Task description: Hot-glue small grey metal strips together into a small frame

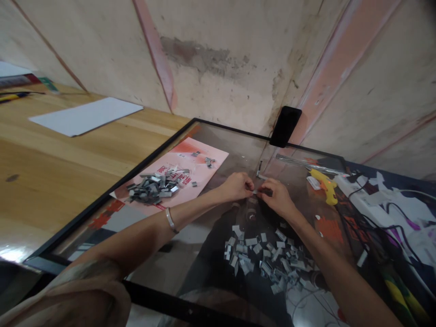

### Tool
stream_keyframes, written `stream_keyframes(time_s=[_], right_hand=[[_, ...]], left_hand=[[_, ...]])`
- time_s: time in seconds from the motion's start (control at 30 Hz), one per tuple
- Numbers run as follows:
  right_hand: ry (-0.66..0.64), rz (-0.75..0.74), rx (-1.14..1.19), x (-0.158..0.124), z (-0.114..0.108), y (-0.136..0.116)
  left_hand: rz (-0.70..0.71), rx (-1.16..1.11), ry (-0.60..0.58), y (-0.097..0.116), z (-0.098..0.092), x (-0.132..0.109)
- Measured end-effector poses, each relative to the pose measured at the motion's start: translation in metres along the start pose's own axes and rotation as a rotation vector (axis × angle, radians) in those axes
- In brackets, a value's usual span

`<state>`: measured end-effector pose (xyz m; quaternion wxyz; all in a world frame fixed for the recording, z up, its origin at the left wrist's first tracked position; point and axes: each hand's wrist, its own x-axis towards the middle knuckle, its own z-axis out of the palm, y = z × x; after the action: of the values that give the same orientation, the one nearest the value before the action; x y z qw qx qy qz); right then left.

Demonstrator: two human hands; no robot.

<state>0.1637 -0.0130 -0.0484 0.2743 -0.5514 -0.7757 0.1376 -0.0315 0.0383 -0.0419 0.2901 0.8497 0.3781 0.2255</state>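
My left hand point(240, 185) and my right hand point(275, 195) meet above the glass tabletop point(235, 163), thumbs and fingers pinched close together. Between the fingertips is a small shiny metal piece point(255, 192); both hands seem to touch it, though its shape is hard to make out. Nearer to me, a loose pile of small silvery metal pieces point(269, 254) lies on the glass. Left of my left hand, a second heap of similar pieces point(155, 186) rests on a pink printed booklet point(207, 159). A bracelet circles my left wrist.
A yellow glue gun point(323, 186) lies at the right beside a white power strip point(361, 200) and tangled cables. A black phone point(285, 126) leans against the wall. Thin clear sticks point(306, 163) lie along the back edge. White paper point(88, 116) is on the wooden table at left.
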Motion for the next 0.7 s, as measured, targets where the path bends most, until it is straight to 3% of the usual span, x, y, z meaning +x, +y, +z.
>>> stream_keyframes(time_s=[0.27, 0.7], right_hand=[[0.032, -0.068, 0.003, -0.0003, 0.0016, 0.0037], [0.041, -0.051, -0.01, -0.0002, 0.0029, 0.004]], left_hand=[[-0.001, -0.033, -0.004, -0.002, 0.0014, 0.0001], [-0.009, -0.022, -0.003, 0.0013, 0.0009, -0.0003]])
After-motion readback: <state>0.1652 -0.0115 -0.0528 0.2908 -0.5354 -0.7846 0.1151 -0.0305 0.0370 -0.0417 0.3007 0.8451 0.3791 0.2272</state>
